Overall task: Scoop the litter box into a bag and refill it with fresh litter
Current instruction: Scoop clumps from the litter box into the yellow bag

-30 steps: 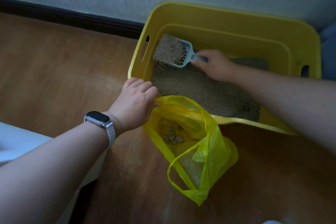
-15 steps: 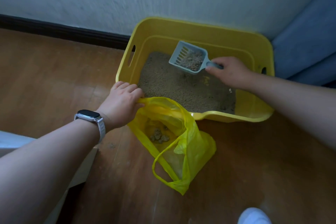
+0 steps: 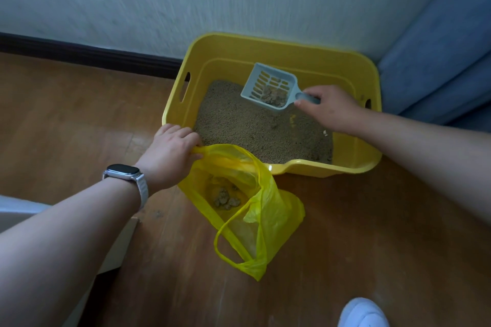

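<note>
A yellow litter box [image 3: 353, 167] stands on the wood floor against the wall, with brown litter [image 3: 247, 127] spread over its bottom. My right hand [image 3: 328, 107] grips the handle of a pale blue slotted scoop [image 3: 268, 85], held above the litter with a few clumps lying in it. My left hand [image 3: 170, 156] grips the rim of a yellow plastic bag [image 3: 273, 215] at the box's near left corner and holds it open. Clumps [image 3: 225, 199] lie in the bag's bottom.
A blue upholstered piece [image 3: 438, 61] stands at the right of the box. A dark baseboard [image 3: 87, 56] runs along the wall. A white shoe [image 3: 362, 312] shows at the bottom right, and a white object [image 3: 24, 207] lies under my left arm.
The scoop went from heaped with litter at the box's left wall to raised over the middle; loose litter has sifted out, leaving only clumps. The view pulled back. My left hand kept the bag.
</note>
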